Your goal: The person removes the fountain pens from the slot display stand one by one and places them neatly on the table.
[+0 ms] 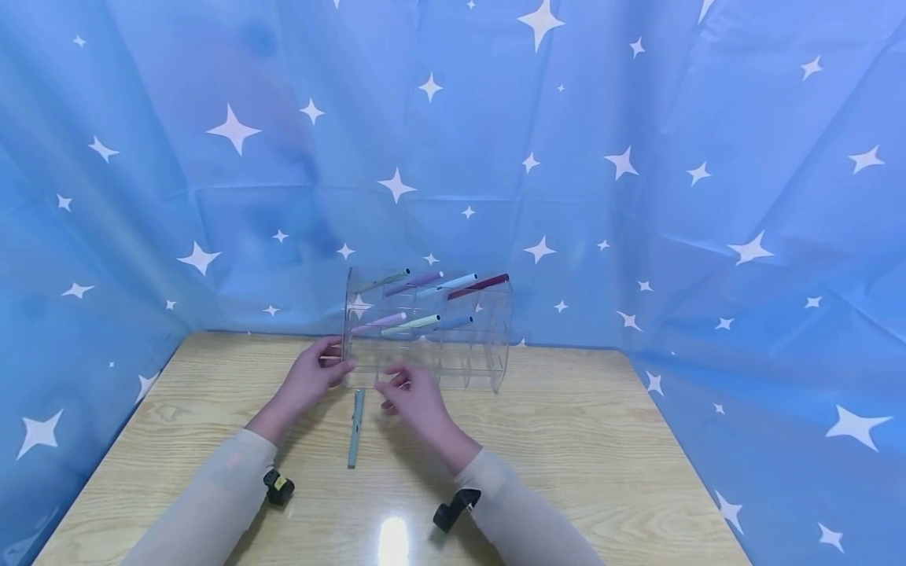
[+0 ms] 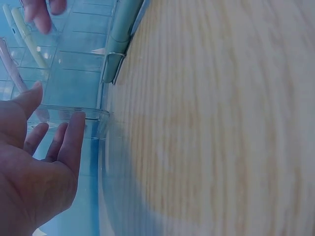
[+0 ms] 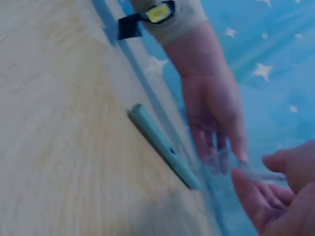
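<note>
Table (image 1: 580, 456): pale wood | backdrop (image 1: 481, 118): blue, white-starred | left hand (image 1: 314, 371): gripping clear rack (image 1: 488, 350) | right hand (image 1: 416, 397): free, loosely bent

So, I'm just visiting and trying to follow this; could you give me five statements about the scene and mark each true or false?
1. The left hand is at the left end of the clear rack. True.
2. Every pen is in the rack. False: the teal pen lies on the table.
3. The right hand is in front of the rack. True.
4. Nothing in the rack is red. False: the dark red pen is in its upper row.
5. The backdrop is blue. True.
</note>
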A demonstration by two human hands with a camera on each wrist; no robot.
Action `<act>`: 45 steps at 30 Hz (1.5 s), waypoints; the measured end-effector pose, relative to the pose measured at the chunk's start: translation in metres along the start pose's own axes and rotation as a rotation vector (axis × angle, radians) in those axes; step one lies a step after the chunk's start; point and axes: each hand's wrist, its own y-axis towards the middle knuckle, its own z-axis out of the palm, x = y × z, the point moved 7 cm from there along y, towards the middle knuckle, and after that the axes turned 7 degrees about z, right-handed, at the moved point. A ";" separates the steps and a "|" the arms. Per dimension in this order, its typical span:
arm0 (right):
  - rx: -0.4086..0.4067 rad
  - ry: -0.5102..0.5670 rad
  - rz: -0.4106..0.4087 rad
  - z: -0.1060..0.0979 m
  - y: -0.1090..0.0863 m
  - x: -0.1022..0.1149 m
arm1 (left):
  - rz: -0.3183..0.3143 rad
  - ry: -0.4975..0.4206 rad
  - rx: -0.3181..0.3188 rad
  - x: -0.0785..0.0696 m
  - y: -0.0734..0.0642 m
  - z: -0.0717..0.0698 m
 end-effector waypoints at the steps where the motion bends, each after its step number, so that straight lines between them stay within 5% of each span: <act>1: -0.026 0.036 -0.015 -0.007 0.000 0.002 | -0.001 0.000 -0.001 0.000 0.000 0.000; 9: -0.260 0.191 -0.163 -0.070 0.002 0.013 | -0.004 -0.009 0.004 -0.001 0.000 -0.001; 19: -0.498 0.191 -0.166 -0.121 0.005 0.014 | 0.003 0.003 0.008 -0.003 -0.002 0.001; 30: -0.351 0.164 -0.164 -0.122 0.033 0.011 | -0.003 -0.006 0.004 -0.001 -0.002 0.003; 45: -0.212 0.111 -0.181 -0.116 0.047 0.016 | -0.014 -0.009 0.005 -0.001 0.000 0.001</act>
